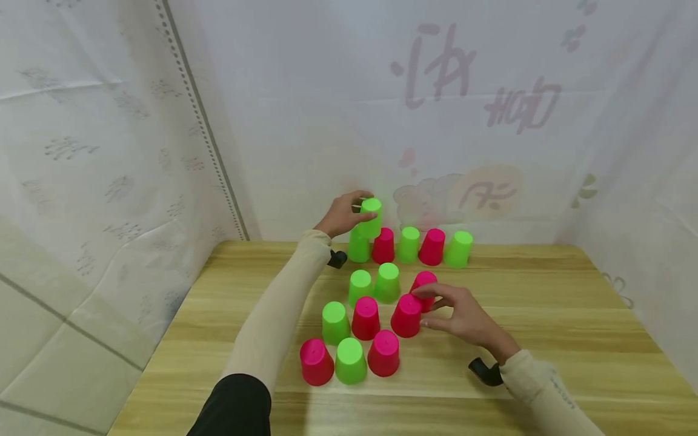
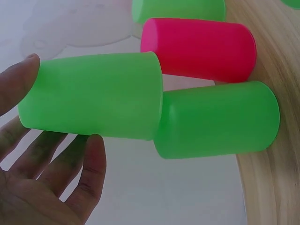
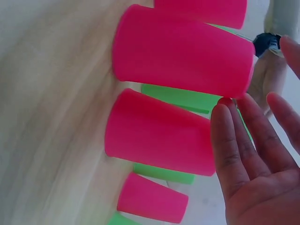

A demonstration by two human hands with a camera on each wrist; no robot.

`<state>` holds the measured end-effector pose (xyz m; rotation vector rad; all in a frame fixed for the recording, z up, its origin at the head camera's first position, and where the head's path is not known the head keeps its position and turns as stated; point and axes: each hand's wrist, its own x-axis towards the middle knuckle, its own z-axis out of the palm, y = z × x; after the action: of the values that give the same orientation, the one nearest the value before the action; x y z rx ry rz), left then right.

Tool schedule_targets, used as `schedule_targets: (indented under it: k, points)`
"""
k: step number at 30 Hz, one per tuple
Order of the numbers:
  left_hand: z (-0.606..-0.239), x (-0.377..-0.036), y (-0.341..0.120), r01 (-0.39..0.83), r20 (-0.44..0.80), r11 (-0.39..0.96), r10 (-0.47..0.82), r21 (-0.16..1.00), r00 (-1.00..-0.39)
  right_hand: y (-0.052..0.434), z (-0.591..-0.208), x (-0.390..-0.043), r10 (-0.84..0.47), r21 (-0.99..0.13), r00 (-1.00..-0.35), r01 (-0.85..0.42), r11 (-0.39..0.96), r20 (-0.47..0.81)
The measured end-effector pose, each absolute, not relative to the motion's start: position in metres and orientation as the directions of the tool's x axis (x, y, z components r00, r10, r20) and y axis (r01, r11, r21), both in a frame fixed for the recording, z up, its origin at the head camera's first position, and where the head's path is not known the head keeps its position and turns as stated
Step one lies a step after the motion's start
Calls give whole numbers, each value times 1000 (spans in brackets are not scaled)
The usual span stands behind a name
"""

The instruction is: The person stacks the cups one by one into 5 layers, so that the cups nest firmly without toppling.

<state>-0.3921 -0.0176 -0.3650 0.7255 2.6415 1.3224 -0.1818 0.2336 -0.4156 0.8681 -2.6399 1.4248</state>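
Several pink and green plastic cups stand upside down on a wooden table [image 1: 545, 315]. My left hand [image 1: 353, 209] reaches to the far row and grips a green cup [image 1: 371, 217], which sits tilted on top of another green cup [image 1: 358, 247]. In the left wrist view the thumb and fingers [image 2: 89, 164] lie round this held green cup [image 2: 91, 96], above the lower green cup [image 2: 215, 119]. My right hand [image 1: 438, 310] is nearer, its fingers straight, their tips touching a pink cup [image 1: 406, 315] and close to a second pink cup [image 1: 424, 284]. The right wrist view shows the fingertips [image 3: 224, 117] at the pink cup [image 3: 157, 133].
The back row holds a pink cup [image 1: 383, 245], a green cup [image 1: 409, 244], another pink one [image 1: 432, 246] and a green one [image 1: 459, 249]. More cups stand in front, down to a front row of three [image 1: 350, 360]. White sheeting [image 1: 109, 151] hangs on three sides.
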Motion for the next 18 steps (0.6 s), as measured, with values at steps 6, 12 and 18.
schedule_targets:
  k: [6, 12, 18]
  points:
    - [-366, -391, -18, 368, 105, 524, 464, 768, -880, 232, -437, -190, -427, -758, -873, -439, 483, 234]
    - [-367, -392, -15, 373, 115, 506, 468, 778, -876, 226, -441, -195, -432, -774, -879, -414, 479, 203]
    - [-369, -391, -14, 358, 98, 520, 461, 775, -882, 220, -441, -195, -432, -778, -888, -382, 499, 159]
